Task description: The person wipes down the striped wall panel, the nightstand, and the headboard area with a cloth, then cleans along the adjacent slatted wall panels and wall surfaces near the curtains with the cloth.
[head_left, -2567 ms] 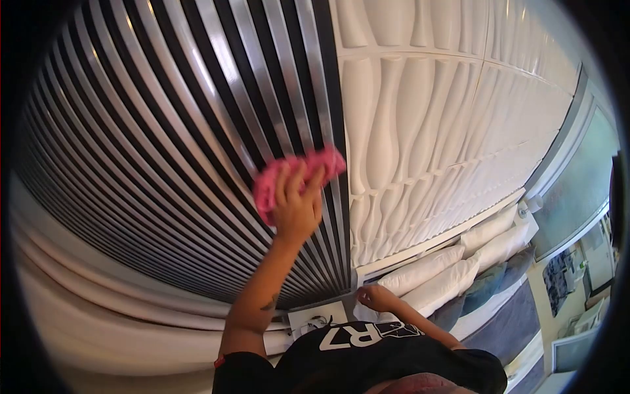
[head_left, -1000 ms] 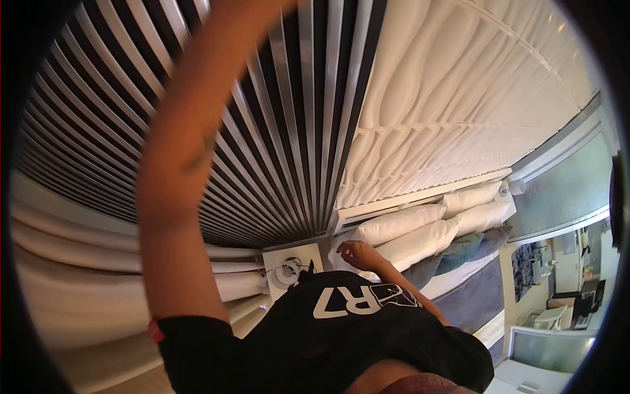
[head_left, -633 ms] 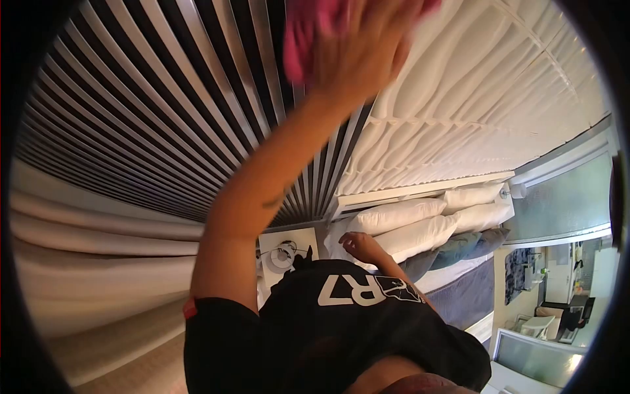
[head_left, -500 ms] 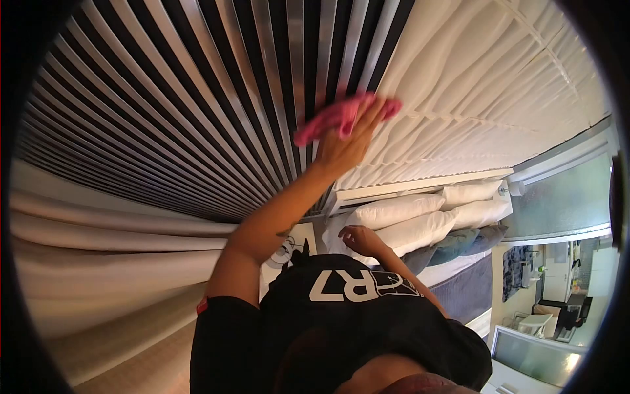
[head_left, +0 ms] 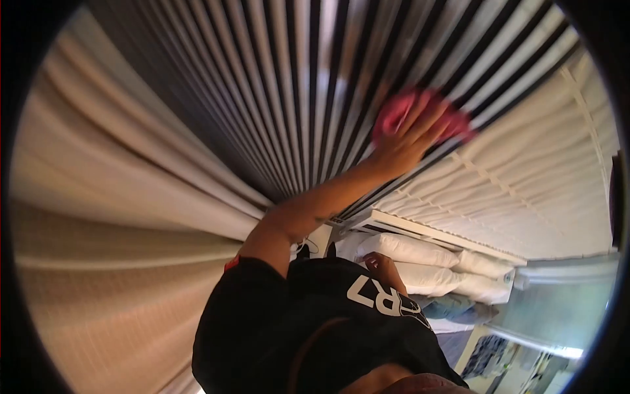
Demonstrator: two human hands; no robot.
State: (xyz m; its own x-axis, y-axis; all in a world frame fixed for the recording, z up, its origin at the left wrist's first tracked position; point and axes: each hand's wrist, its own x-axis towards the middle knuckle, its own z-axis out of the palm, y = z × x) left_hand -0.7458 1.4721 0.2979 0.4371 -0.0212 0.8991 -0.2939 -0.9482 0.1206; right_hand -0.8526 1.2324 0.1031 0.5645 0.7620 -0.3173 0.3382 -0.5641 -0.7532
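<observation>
My left hand (head_left: 408,140) is stretched up and out, pressing a crumpled pink cloth (head_left: 392,117) with spread fingers on the slatted panel (head_left: 321,111) of black and shiny silver strips. The cloth lies near the panel's right side, close to the white wavy wall. Motion blurs its edges a little. Lower down, my right hand (head_left: 379,264) hangs in front of my black shirt (head_left: 282,322). Its fingers are loosely bent and a little apart, with nothing seen in them.
Beige curtains (head_left: 118,243) hang along the left. To the right of the panel runs the white wave-textured wall (head_left: 505,171). Below it is a bed with white pillows (head_left: 410,251) and a blue-grey cushion (head_left: 449,308). A frosted glass panel (head_left: 558,305) stands at the far right.
My left hand has slid the cloth to the right in view, across the slats. The view has turned, so more curtain shows and less of the room at right. My right hand stays low.
</observation>
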